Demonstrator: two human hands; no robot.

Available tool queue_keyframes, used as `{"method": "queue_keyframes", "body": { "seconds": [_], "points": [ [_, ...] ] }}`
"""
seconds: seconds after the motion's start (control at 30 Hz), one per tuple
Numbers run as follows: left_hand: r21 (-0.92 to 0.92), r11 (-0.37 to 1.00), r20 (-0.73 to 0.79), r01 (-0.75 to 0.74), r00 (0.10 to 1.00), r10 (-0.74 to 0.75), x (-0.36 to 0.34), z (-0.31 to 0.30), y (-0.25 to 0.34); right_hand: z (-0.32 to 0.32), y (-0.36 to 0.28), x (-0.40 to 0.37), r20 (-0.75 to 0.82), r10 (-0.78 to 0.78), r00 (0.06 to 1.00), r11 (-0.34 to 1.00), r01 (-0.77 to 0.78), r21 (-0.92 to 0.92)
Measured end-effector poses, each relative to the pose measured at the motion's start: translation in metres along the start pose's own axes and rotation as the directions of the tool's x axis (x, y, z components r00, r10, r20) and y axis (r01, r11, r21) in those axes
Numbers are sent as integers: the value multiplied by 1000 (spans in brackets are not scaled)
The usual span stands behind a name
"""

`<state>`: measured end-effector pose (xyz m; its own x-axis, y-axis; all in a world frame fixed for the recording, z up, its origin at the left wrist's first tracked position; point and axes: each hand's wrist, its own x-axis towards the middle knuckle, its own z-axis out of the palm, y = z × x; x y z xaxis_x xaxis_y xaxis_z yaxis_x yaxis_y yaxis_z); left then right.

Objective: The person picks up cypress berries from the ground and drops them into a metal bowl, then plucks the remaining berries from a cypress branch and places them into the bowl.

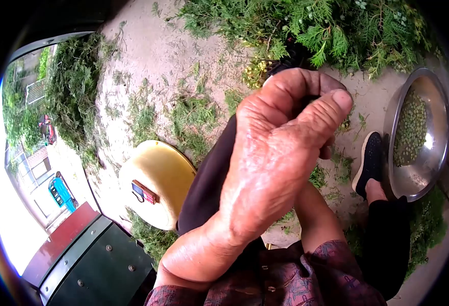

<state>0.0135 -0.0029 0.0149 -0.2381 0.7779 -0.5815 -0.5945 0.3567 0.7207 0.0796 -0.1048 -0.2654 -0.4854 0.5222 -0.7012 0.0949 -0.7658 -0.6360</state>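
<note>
My left hand (280, 137) is raised close to the camera, its thumb and curled forefinger pressed together at the tips. Whatever lies in that pinch, if anything, is too small or hidden to make out. Behind it, my right forearm (313, 211) comes up from a patterned sleeve. The left hand covers most of my right hand, so its fingers cannot be read. Beyond the hands lies a heap of green cypress branches (331, 30) with small pale cones. To the right, a steel basin (441, 132) holds many small green cones (410, 130).
A round yellow stool (171, 168) stands left of my leg, with a small red device (144, 192) on it. Cypress sprigs (191, 120) litter the concrete floor. My dark shoe (369, 160) is beside the basin. A dark green metal panel (99, 260) fills the lower left.
</note>
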Motion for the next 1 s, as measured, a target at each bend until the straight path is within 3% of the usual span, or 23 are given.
{"method": "queue_keyframes", "body": {
  "seconds": [0.07,0.13,0.17,0.2,0.27,0.3,0.33,0.4,0.47,0.53,0.6,0.67,0.7,0.73,0.8,0.87,0.9,0.93,0.97,1.0],
  "points": [
    [93,996,41,-5,999,1,2,-7,-1,1,20,11,88,292,952,948,-301,104],
    [-99,995,-12,14,1000,-15,0,-5,3,0,13,-3,-112,27,993,963,-56,-264],
    [-123,992,-52,6,999,-12,0,-6,5,-7,7,-14,-181,-131,975,888,34,-459],
    [-127,991,-52,-45,998,39,2,-11,2,-15,15,-14,-17,-541,841,609,378,-698],
    [-179,984,-78,-4,997,-10,4,-17,2,-36,-2,-31,-179,-356,917,849,237,-473],
    [-185,983,-91,9,996,-26,4,-18,4,-45,-15,-36,-155,-53,986,997,44,-58],
    [-189,982,-101,19,994,-39,3,-19,5,-48,-31,-49,-122,-41,992,983,61,171],
    [-163,987,-113,5,993,-24,1,-17,4,-53,-46,-61,-186,-64,980,948,118,297],
    [-63,998,-59,31,998,-34,-1,-20,1,-54,-73,-75,-238,-98,966,904,187,385],
    [-80,997,-100,19,995,-27,-1,-19,-10,-54,-106,-92,-198,-179,964,849,253,463],
    [-108,993,-130,37,990,-51,0,-12,-13,-48,-135,-105,-260,-359,896,792,440,423],
    [-147,983,-161,108,978,-132,-5,-8,-18,-36,-170,-121,-331,-506,796,784,585,208],
    [-167,974,-113,155,978,-175,-3,-8,-23,-30,-184,-128,-317,-620,718,754,656,10],
    [-204,962,-92,182,975,-204,-2,-9,-27,-29,-200,-128,-124,-863,491,497,774,-392],
    [-271,934,-50,231,966,-253,0,-12,-31,-22,-229,-139,204,-899,387,151,712,-685],
    [-320,926,-39,201,974,-225,1,-5,-25,-24,-228,-135,129,-923,363,238,801,-549],
    [-281,937,-19,207,975,-221,1,-8,-21,-22,-226,-135,-142,-899,414,438,842,-314],
    [-243,946,1,213,976,-219,1,-13,-17,-40,-213,-124,-225,-897,381,442,779,-445],
    [-261,947,-5,186,981,-194,2,-16,-15,-49,-199,-114,-385,-756,529,648,688,-327],
    [-279,947,-12,158,986,-168,3,-18,-14,-61,-174,-88,-423,-709,564,693,668,-271]
  ]
}}
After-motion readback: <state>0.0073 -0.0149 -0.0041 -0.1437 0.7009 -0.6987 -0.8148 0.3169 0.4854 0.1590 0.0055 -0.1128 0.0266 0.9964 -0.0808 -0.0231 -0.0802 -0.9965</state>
